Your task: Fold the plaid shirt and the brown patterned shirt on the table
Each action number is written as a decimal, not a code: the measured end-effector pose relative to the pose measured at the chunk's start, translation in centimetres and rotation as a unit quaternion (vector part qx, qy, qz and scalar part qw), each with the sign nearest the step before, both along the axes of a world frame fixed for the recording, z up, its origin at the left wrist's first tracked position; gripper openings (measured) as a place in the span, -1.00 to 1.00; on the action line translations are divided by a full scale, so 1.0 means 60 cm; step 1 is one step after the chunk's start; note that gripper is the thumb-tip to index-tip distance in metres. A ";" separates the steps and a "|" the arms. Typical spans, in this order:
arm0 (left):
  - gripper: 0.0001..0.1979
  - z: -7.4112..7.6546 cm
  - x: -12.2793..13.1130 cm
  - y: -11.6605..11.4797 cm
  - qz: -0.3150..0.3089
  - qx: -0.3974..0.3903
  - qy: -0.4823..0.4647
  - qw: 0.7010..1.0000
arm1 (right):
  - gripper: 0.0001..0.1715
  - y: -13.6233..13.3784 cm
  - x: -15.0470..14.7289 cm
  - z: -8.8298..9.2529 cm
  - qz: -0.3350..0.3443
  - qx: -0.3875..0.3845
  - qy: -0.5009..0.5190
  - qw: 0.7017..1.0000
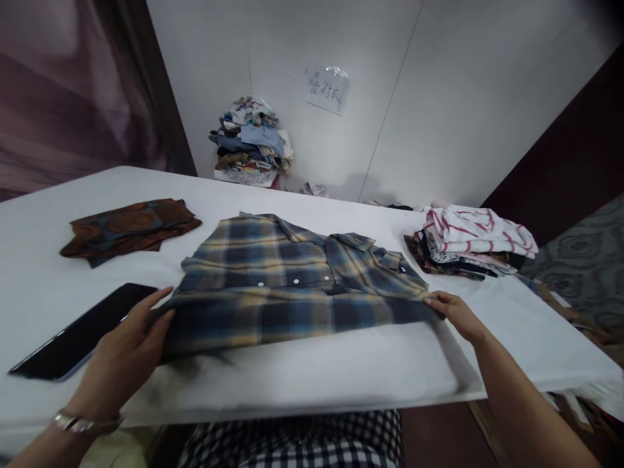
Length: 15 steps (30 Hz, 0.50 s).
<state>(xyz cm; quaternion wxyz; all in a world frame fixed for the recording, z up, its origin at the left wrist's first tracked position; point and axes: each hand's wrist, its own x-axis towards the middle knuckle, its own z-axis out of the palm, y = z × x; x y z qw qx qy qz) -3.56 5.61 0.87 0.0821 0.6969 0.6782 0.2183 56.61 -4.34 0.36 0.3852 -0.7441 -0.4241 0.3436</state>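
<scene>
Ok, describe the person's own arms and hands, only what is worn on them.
Both forearms are bare as far as they show: no sleeves, no gloves. The left hand has a silvery metal band at the wrist, bracelet or watch strap, hard to tell which. The right hand and wrist wear nothing visible; no rings can be made out.

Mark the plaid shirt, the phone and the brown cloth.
plaid shirt (292, 286), head view, on the buttoned front.
phone (82, 333), head view, middle of the dark screen.
brown cloth (129, 227), head view, middle of the folded top.
</scene>
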 end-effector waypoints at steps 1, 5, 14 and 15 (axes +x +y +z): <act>-0.44 -0.001 0.001 0.004 0.001 -0.029 -0.002 1.000 | -0.42 -0.001 0.002 -0.001 0.000 -0.009 -0.005 1.000; -0.34 0.000 0.012 0.023 0.010 -0.139 -0.011 0.990 | -0.39 -0.001 0.007 0.009 0.040 -0.062 -0.018 0.997; -0.47 0.021 0.065 0.084 -0.006 -0.159 -0.044 0.986 | -0.46 0.078 -0.029 0.013 0.046 -0.073 -0.105 0.991; -0.53 0.023 0.067 0.087 -0.002 -0.135 -0.065 0.989 | -0.46 0.087 -0.034 0.010 0.037 -0.027 -0.113 0.993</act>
